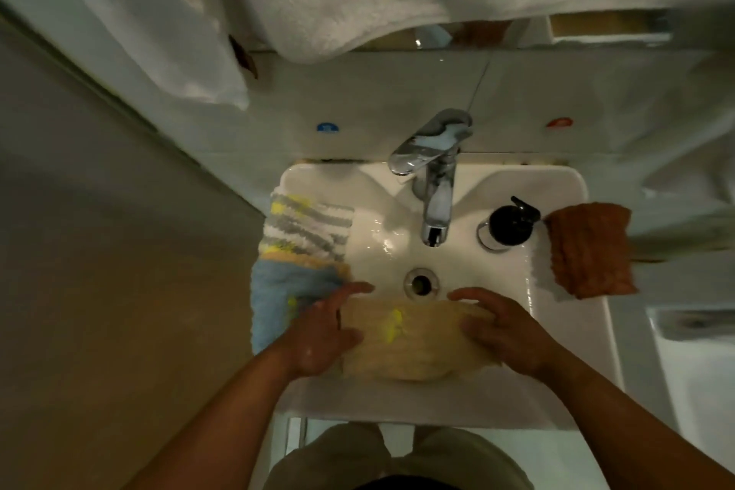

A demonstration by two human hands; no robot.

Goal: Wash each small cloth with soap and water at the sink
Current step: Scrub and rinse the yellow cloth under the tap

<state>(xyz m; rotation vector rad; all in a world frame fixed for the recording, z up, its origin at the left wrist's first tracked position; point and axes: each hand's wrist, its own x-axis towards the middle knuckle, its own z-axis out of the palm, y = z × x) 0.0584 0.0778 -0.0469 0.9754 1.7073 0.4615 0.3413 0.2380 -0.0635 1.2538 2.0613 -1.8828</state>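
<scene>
Pale yellow fluffy cloth [413,342], bright yellow patch on top, lies spread across the near side of the white ceramic sink [572,187], gripped at its ends by the left hand [330,334] and right hand [505,330]. Light blue cloth [278,290] lies just outside the left hand, with the grey, white and yellow striped cloth [306,227] beyond it. Rust-orange cloth [592,251] and black pump soap bottle [511,225] sit beyond the right hand, on the rim.

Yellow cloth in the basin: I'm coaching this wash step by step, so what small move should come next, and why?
Probably let the right hand leave the yellow cloth and press the soap pump on the rim beyond it. Both hands hold the cloth at the basin's near side, no lather shows on it, and the left hand can keep its grip.
</scene>
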